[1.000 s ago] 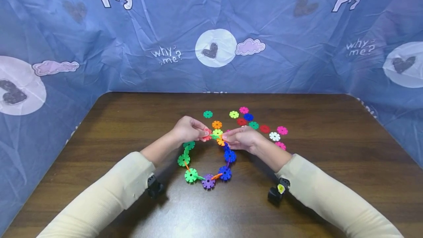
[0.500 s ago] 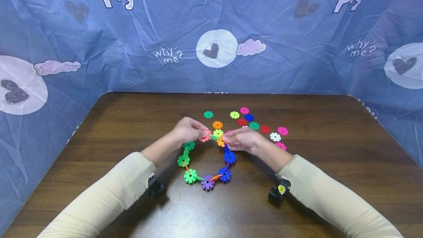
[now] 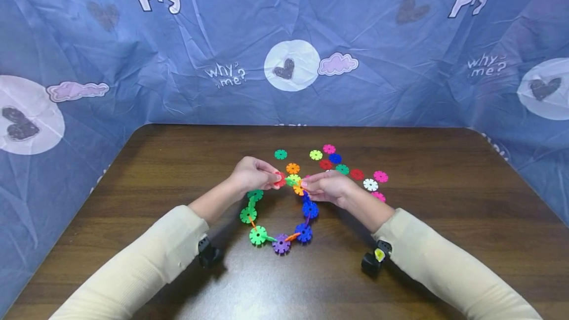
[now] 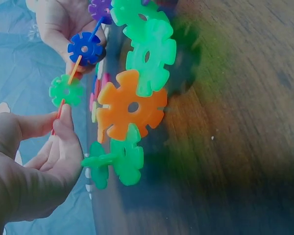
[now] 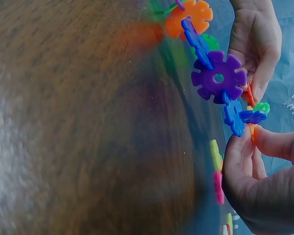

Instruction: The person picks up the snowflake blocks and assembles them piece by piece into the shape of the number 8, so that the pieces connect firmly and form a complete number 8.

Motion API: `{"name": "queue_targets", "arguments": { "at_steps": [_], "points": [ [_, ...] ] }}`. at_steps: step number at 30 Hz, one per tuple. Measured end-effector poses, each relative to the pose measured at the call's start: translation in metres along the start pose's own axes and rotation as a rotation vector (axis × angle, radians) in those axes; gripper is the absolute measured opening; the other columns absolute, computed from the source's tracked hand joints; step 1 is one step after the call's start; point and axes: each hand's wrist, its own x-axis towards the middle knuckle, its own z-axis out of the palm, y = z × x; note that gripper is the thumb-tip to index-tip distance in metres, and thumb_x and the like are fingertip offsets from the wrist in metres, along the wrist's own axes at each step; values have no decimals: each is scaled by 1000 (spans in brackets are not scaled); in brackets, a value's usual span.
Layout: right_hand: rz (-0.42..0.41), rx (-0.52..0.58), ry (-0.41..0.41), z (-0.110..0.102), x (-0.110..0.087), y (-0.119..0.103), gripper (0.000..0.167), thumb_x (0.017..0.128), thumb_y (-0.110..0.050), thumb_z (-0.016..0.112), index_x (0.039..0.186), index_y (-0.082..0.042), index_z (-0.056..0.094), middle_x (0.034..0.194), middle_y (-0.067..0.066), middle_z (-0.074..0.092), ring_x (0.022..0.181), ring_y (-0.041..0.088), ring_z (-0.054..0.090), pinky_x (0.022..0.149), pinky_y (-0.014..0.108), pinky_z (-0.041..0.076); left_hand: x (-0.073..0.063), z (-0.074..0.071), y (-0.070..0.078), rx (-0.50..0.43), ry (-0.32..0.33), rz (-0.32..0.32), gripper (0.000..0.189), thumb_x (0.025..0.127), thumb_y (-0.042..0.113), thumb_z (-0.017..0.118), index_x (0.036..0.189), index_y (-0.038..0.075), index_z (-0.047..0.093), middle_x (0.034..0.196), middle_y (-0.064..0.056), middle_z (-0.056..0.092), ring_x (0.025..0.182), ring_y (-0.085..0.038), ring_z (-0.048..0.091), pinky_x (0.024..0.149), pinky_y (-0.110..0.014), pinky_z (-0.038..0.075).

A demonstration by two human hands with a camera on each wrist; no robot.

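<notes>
A chain of notched, flower-shaped plastic discs loops between my hands, with a purple disc (image 3: 281, 244) at its near side. My left hand (image 3: 253, 176) pinches a red disc (image 3: 279, 180) between thumb and fingers. Opposite it, my right hand (image 3: 330, 187) pinches an orange disc (image 3: 299, 190). Between them sits a green disc (image 4: 66, 91), slotted to the orange one and meeting the red disc at its edge. Blue discs (image 3: 310, 210) run down the right side, green discs (image 3: 248, 215) down the left. Whether the red disc joins the left green discs is hidden by my fingers.
Loose discs lie flat on the brown wooden table (image 3: 178, 162) beyond my hands, among them an orange disc (image 3: 293, 168), a white disc (image 3: 370, 184) and a teal disc (image 3: 280, 154). A blue printed cloth (image 3: 378, 98) hangs behind the table.
Both hands keep their grips and almost their places. The red disc has turned slightly in my left fingers, and the loop has shifted a tiny bit.
</notes>
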Motion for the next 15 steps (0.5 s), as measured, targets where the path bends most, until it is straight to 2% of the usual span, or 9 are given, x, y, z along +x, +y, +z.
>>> {"name": "queue_targets", "arguments": {
  "at_steps": [4, 7, 12, 15],
  "points": [
    [9, 2, 6, -2, 0, -1, 43, 95, -9, 58, 133, 9, 49, 75, -8, 65, 71, 3, 62, 103, 40, 49, -1, -2, 2, -51, 4, -42, 22, 86, 8, 71, 102, -7, 67, 90, -15, 74, 62, -8, 67, 80, -31, 59],
    [12, 6, 12, -3, -1, 0, 42, 95, -10, 59, 132, 8, 51, 76, -8, 66, 72, 4, 63, 100, 38, 51, -1, -3, 3, -77, 13, -66, 22, 86, 8, 71, 102, -6, 66, 95, -18, 73, 64, -10, 68, 83, -33, 58],
    [2, 5, 2, -3, -1, 0, 42, 95, -9, 59, 131, 10, 51, 76, -7, 65, 72, 4, 63, 88, 30, 57, 0, -1, 4, -156, 19, -64, 20, 86, 5, 70, 101, -7, 65, 95, -18, 74, 64, -11, 70, 80, -32, 58],
    [-7, -3, -1, -3, -1, 0, 42, 94, -9, 59, 131, 10, 50, 75, -7, 65, 71, 4, 62, 89, 30, 56, 0, 2, 4, -194, 22, -57, 19, 85, 2, 70, 100, -8, 65, 91, -17, 74, 62, -11, 70, 76, -30, 59]
  ]
}}
